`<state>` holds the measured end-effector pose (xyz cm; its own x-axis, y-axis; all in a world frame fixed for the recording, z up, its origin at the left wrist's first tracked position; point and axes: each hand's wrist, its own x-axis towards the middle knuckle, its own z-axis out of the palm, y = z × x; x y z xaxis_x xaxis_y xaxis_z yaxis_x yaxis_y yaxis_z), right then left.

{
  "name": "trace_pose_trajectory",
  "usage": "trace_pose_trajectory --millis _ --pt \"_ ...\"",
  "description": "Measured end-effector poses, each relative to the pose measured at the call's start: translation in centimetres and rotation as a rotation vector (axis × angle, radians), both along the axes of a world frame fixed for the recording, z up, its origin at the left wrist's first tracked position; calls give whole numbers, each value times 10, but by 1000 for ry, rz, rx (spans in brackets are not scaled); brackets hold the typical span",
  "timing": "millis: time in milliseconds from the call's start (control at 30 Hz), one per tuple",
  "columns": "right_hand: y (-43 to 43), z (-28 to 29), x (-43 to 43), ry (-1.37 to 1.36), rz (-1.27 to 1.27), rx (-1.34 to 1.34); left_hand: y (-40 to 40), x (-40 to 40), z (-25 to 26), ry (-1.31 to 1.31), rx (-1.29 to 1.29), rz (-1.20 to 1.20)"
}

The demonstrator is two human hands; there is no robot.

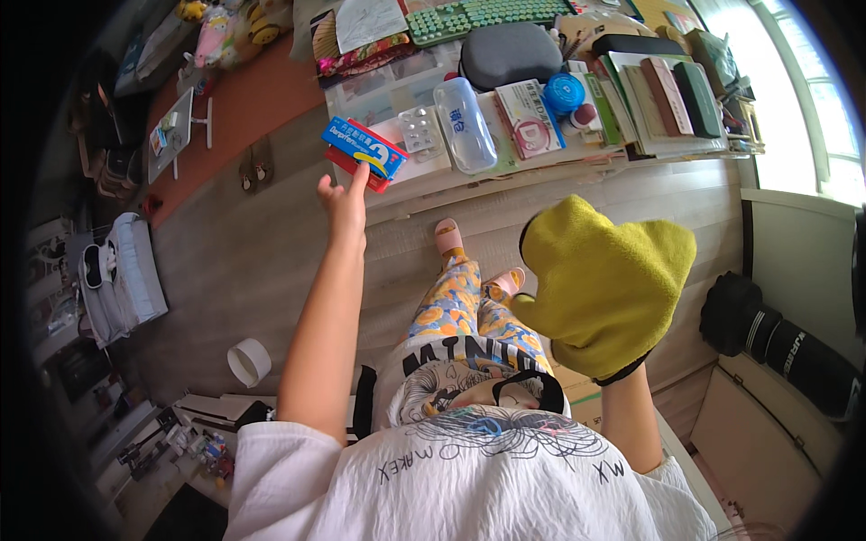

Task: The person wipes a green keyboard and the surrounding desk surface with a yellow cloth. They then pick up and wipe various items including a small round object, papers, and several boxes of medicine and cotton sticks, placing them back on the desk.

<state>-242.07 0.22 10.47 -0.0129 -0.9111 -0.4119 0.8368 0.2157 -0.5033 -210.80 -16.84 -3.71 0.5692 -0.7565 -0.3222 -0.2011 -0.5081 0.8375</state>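
Note:
My left hand (350, 196) has a finger or thumb on top of a blue medicine box (367, 145) at the desk's near left corner, and the other visible fingers curl to its left. A red box or red part (376, 184) shows beneath the blue one. A yellow-green cloth mitt (602, 284) with a dark cuff covers my right hand (595, 291), raised over the floor right of my legs. The mitt hides its fingers. Beside the blue box lie a pill blister pack (418, 132) and a translucent glasses case (464, 125).
Further along the desk (460, 186) are a vitamin box (529, 120), a round blue container (563, 93), a grey zip case (511, 55), a green keyboard (473, 19) and stacked books and cases. A white cylindrical bin (249, 362) stands on the floor to the left.

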Motion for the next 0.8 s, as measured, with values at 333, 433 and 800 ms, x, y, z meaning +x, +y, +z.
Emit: trace_pose_trajectory --millis 333,433,800 --pt "-62 -6 16 13 76 103 -71 -2 5 114 203 -50" --pt "-80 -6 19 19 87 107 -76 4 0 146 83 49" --pt "-126 -17 10 23 245 117 -95 26 10 506 233 -16"
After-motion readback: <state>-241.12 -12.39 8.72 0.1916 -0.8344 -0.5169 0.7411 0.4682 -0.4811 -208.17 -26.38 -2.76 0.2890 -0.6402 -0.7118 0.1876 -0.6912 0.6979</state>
